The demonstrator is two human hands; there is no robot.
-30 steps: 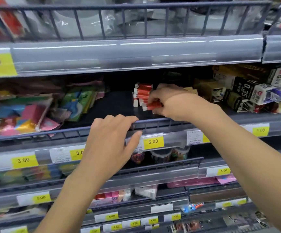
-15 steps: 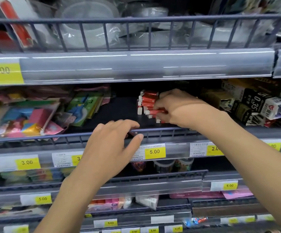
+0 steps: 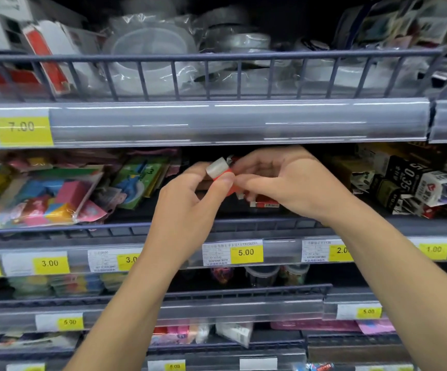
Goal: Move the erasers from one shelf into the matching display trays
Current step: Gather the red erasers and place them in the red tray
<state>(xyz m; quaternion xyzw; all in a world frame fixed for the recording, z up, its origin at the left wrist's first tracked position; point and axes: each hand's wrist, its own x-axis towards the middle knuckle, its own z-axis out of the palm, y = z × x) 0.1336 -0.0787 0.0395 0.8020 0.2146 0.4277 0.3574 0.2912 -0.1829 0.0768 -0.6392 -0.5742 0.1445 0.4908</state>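
Both hands, left hand (image 3: pixel 190 194) and right hand (image 3: pixel 283 178), pinch one red-sleeved eraser (image 3: pixel 221 171) above the shelf (image 3: pixel 243 226); pickup step, tray placement likely next.

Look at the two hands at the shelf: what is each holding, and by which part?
The left hand pinches a small red-sleeved white eraser by its red sleeve. The right hand touches the sleeve's other end; its grip is unclear.
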